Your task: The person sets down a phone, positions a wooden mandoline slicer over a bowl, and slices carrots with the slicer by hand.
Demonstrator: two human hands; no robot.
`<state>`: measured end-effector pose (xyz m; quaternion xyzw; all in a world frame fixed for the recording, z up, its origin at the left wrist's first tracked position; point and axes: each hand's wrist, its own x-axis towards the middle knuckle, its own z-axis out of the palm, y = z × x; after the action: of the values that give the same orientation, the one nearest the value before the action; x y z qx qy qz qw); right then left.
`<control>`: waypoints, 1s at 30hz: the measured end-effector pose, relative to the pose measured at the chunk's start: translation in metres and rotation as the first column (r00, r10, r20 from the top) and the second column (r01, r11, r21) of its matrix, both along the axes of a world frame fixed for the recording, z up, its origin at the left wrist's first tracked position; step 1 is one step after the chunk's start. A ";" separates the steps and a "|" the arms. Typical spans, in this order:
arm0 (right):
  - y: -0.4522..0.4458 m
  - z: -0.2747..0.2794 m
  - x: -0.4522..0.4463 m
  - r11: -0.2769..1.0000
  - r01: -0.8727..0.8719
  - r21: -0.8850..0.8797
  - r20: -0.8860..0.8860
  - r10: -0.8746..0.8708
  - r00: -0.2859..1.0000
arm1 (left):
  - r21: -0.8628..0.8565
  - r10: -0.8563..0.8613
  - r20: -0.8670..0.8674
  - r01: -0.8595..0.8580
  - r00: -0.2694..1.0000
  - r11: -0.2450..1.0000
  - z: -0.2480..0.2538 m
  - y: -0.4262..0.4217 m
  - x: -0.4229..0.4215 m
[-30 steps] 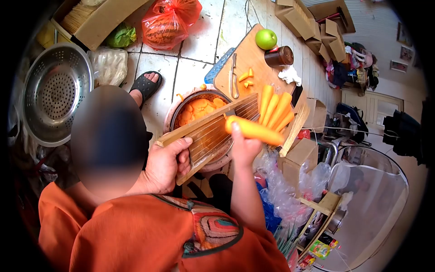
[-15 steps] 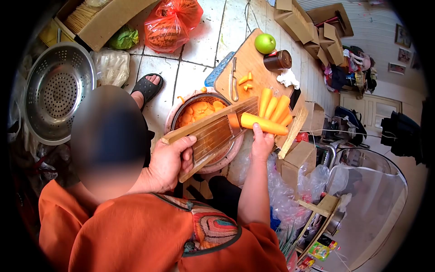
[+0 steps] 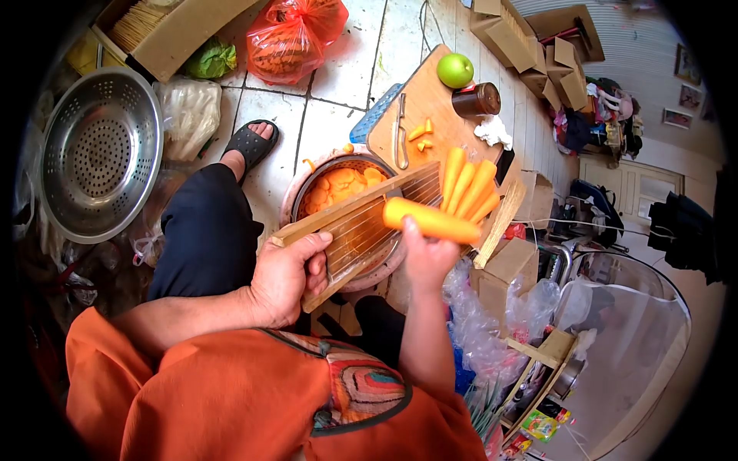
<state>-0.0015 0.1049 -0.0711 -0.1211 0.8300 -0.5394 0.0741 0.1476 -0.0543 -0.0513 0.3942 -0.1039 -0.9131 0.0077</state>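
Left hand [image 3: 280,276], centre-left of frame: grip clasping lower end of wooden slicer [image 3: 361,238]. Right hand [image 3: 428,252], mid-frame: grip grasping carrot [image 3: 430,220], left end over slicer. Carrot slices [image 3: 338,188] in basin [image 3: 291,196] beneath. Cutting board [image 3: 423,96], upper centre-right, bears knife [image 3: 400,138], green apple [image 3: 455,71].

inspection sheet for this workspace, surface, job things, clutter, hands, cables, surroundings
surface: wooden board bearing slim tool, green apple, dark jar, carrot bits
job's things: wooden slicer above container with carrot slices; more carrots beyond slicer
clutter: crumpled plastic bags
hands: left hand grips slicer; right hand holds one carrot
cables: thin dark cord on floor, type unclear
surroundings: tiled floor, metal colander, cardboard boxes
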 end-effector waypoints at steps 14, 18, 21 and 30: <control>-0.011 -0.001 -0.008 1.000 0.005 -0.013 0.042 -0.005 0.999 | 0.003 -0.009 0.009 0.009 1.000 1.000 0.002 -0.003 0.000; -0.002 -0.011 -0.038 0.990 0.096 0.099 -0.007 -0.096 0.995 | 0.010 -0.005 0.020 0.005 1.000 1.000 0.002 -0.003 0.001; -0.020 0.018 0.023 0.980 -0.179 0.082 -0.090 0.186 0.978 | 0.008 0.002 0.009 -0.002 1.000 1.000 0.002 -0.003 0.001; 0.002 -0.024 -0.044 0.991 0.131 0.040 0.028 -0.132 0.991 | 0.013 -0.010 0.010 0.010 1.000 1.000 0.002 -0.003 0.002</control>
<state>-0.0451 0.1074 -0.0951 -0.0567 0.8449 -0.5292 0.0534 0.1498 -0.0570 -0.0495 0.3982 -0.1000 -0.9118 0.0002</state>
